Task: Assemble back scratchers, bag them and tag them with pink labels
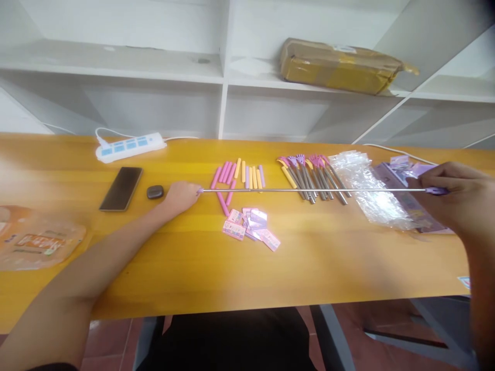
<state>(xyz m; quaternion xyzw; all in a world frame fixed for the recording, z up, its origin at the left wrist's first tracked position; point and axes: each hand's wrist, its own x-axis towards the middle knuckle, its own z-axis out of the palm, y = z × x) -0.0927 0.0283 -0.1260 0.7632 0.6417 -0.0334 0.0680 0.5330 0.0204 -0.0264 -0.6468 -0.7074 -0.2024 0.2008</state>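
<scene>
Over the table [193, 273], just above its middle and running parallel to its long edge: a rod [309, 190], held level between both hands.

Rod look: thin, straight, silver metal, drawn out long. Small purple tip [200, 191] at its left end, purple grip [436, 190] at its right end. Joints between sections are too fine to make out.

Left hand [181, 197]: table centre-left, back of hand up, fingers closed together and pinched on the tip end. Right hand [458, 198]: table's right end, fingers wrapped tight around the grip; somewhat blurred, but the clamp is clear.

On the table, under or near the span:
- Sleeves [240, 175], pink, yellow and lilac, lying loose at table centre, back half. Two pink ones cross under the rod.
- Small packets [251, 226], pink and purple, in a heap at table centre, front of the sleeves.
- Short rods [313, 180], collapsed, steel shafts with coloured claw heads, in a fanned row right of table centre.
- Clear bags [367, 190], crumpled, further toward the table's right end.
- Purple cards [402, 178] at the right end, partly behind the right hand.
- Phone [121, 188], face dark, table left half; small dark case [155, 192] just beside it.
- Power strip [131, 146], white with blue switches, at the table's back edge, left half.
- Printed bag [34, 242] at the table's left end, blurred.

Behind the table: white shelf [154, 67] with a brown parcel [340, 64] on it.
</scene>
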